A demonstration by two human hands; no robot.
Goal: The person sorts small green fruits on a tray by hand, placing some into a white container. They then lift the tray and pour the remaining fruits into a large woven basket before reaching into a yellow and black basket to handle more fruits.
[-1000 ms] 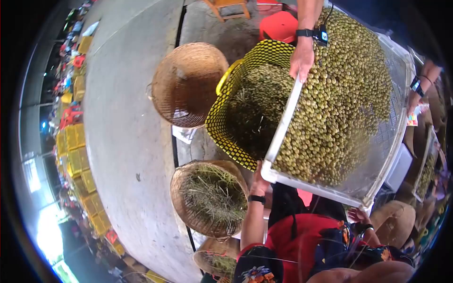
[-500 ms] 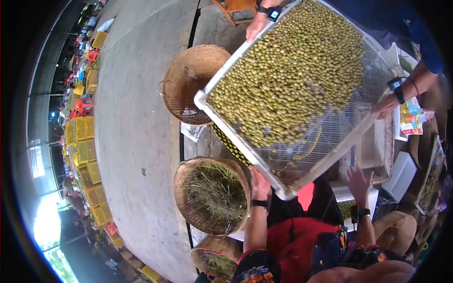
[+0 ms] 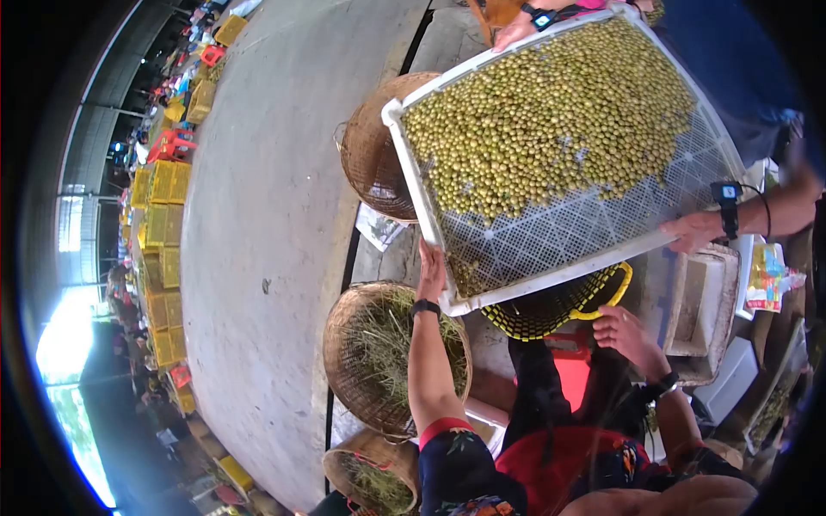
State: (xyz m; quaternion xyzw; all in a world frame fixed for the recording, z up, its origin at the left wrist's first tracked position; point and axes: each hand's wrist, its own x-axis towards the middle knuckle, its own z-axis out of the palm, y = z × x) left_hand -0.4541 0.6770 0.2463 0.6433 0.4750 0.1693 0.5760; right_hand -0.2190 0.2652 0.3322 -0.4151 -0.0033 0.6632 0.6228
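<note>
A white mesh tray (image 3: 559,245), tilted, carries many small round green-yellow fruits (image 3: 551,120). My left hand (image 3: 432,272) grips its near left edge, fingers along the outside of the rim and palm side partly hidden. Under the tray's near edge is a black-and-yellow woven basket (image 3: 525,320) with a yellow handle (image 3: 621,288). My right hand (image 3: 626,337) is at that handle, fingers curled and closed against it. A co-worker's hands, one at the top rim (image 3: 514,31) and one at the right rim (image 3: 693,230), hold the same tray.
A wicker basket (image 3: 366,159) stands left of the tray. Below it, another wicker basket (image 3: 337,348) contains dry stalks, with a smaller one (image 3: 331,469) nearer me. White foam boxes (image 3: 693,297) lie at right. Yellow crates (image 3: 163,225) line the far left.
The tray has turned and its near edge has shifted up, showing more of the black-and-yellow basket. My left hand moved up and left; my right hand moved from open air to the handle.
</note>
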